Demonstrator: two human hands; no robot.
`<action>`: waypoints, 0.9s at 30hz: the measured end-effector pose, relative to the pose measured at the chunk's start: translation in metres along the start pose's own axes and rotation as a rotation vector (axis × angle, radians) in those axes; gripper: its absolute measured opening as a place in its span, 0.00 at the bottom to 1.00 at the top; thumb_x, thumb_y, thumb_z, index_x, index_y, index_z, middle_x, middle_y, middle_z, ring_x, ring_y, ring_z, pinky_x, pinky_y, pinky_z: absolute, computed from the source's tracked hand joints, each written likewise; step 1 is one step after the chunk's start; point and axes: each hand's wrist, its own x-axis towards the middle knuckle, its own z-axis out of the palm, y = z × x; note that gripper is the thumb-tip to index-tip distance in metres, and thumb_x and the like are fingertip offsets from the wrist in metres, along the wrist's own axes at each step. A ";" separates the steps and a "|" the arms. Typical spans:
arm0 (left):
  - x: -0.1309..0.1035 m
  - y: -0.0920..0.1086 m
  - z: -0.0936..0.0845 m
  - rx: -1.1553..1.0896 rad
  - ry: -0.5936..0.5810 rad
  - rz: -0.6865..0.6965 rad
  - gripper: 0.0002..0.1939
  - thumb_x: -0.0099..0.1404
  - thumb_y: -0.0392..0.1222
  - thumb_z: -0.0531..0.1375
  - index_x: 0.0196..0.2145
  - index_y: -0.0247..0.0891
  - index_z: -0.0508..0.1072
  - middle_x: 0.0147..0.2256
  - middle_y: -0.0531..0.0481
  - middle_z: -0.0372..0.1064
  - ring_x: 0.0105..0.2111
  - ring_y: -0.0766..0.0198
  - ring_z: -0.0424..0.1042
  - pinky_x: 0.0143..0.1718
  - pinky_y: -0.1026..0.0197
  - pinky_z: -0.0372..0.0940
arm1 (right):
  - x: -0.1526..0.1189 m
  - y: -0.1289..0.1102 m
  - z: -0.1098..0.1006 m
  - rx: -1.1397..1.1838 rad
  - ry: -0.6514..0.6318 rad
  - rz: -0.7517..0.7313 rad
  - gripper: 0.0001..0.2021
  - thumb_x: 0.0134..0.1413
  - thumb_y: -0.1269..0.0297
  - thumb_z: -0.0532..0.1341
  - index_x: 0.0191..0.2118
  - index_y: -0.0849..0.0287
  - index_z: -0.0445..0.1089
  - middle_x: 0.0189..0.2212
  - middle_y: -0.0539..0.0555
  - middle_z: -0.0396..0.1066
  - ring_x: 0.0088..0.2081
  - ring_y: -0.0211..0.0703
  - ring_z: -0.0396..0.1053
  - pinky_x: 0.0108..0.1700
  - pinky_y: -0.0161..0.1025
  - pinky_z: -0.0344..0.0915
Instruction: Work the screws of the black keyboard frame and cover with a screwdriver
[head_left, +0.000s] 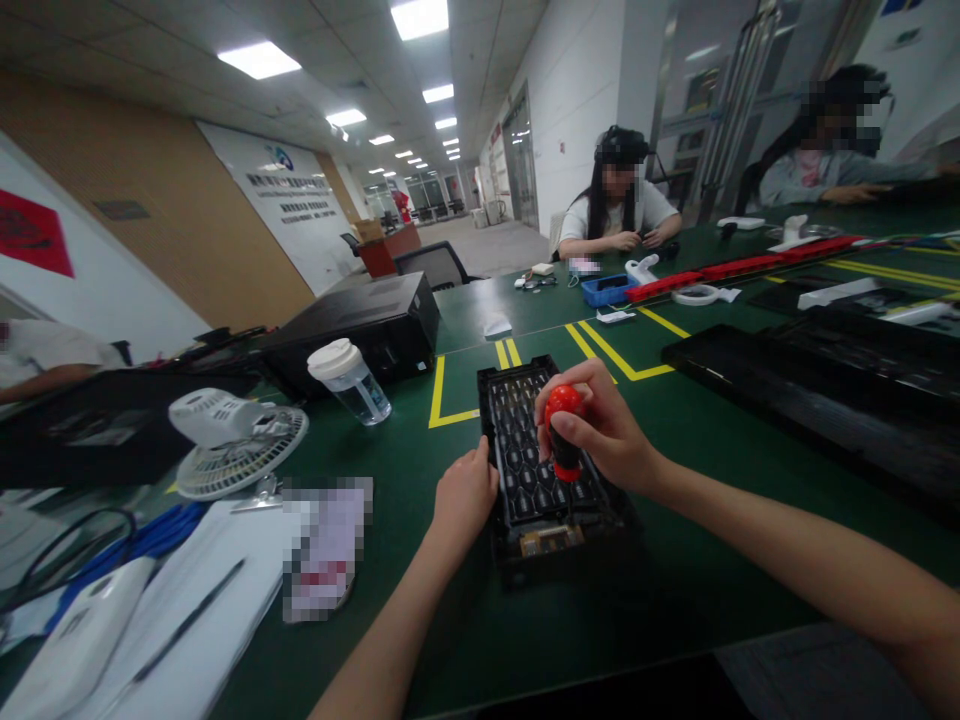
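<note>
Both my forearms (810, 545) reach in low across a green table (405, 470), toward a black case (486, 400) that lies in front of me, its long side running away. My right hand (611, 430) curls fingers and thumb round a red-and-black screwdriver (564, 402), pinching its handle nearly upright above the case; whether the tip touches, I cannot tell. My left hand (466, 495) rests against the case's left side, and I cannot tell if its fingers pinch the wall. Rows of dark cells (517, 425) fill the case, with a small circuit board (551, 540) at the end nearest me. To my left lie papers (240, 540) with a pen (193, 618) on them, a white fan (214, 415) and a clear lidded cup (366, 395). Across the table sits a person (592, 220) wearing a headset (621, 145).
</note>
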 end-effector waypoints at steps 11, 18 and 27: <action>0.000 0.000 0.000 0.010 -0.015 -0.012 0.23 0.66 0.39 0.47 0.58 0.36 0.57 0.45 0.43 0.71 0.41 0.59 0.72 0.40 0.61 0.65 | 0.000 -0.006 0.005 -0.034 0.017 0.008 0.15 0.53 0.71 0.62 0.38 0.56 0.52 0.30 0.47 0.67 0.25 0.32 0.70 0.27 0.33 0.69; 0.000 0.000 0.001 0.011 -0.009 0.008 0.23 0.66 0.38 0.48 0.58 0.38 0.57 0.42 0.44 0.72 0.39 0.59 0.72 0.38 0.61 0.64 | -0.001 -0.004 0.007 -0.016 0.056 0.038 0.17 0.51 0.72 0.63 0.38 0.55 0.51 0.29 0.45 0.67 0.23 0.31 0.69 0.24 0.31 0.70; -0.001 0.002 -0.003 -0.011 -0.030 -0.002 0.22 0.65 0.36 0.48 0.57 0.39 0.58 0.43 0.44 0.71 0.40 0.59 0.72 0.40 0.61 0.64 | -0.002 -0.001 0.006 -0.048 0.082 0.060 0.22 0.46 0.70 0.67 0.37 0.54 0.50 0.27 0.43 0.65 0.22 0.30 0.69 0.23 0.30 0.69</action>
